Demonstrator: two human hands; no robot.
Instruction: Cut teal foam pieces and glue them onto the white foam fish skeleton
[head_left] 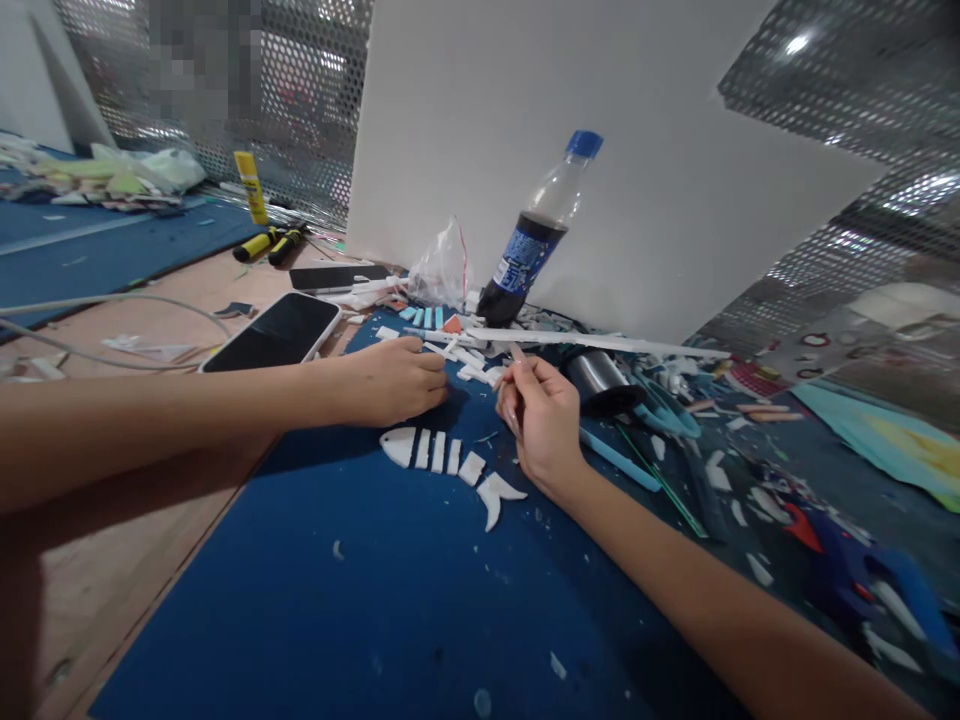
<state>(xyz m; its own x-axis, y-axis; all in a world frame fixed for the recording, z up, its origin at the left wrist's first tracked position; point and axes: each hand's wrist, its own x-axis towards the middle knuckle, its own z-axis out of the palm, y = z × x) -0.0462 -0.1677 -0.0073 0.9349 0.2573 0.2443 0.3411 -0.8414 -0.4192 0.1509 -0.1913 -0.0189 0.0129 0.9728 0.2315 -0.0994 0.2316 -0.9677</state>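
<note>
On the blue cutting mat (360, 590) lies a row of white foam pieces (450, 462) laid out like a fish skeleton, head at the left and tail at the right. My left hand (394, 380) rests just above them, fingers curled down onto the mat among small white scraps. My right hand (541, 412) is closed in a pinch on a thin pinkish stick (516, 352); what else it holds is hidden. A long white strip (585, 342) lies just beyond both hands.
A tilted cola bottle (536, 235) leans against a white board (600, 160) at the back. A phone (276, 332) lies left of the mat, with a second phone (337, 276), yellow-handled tools (266, 243) and a glue stick (251, 187) behind. Scraps, scissors (664, 412) and a metal cylinder (596, 375) crowd the right.
</note>
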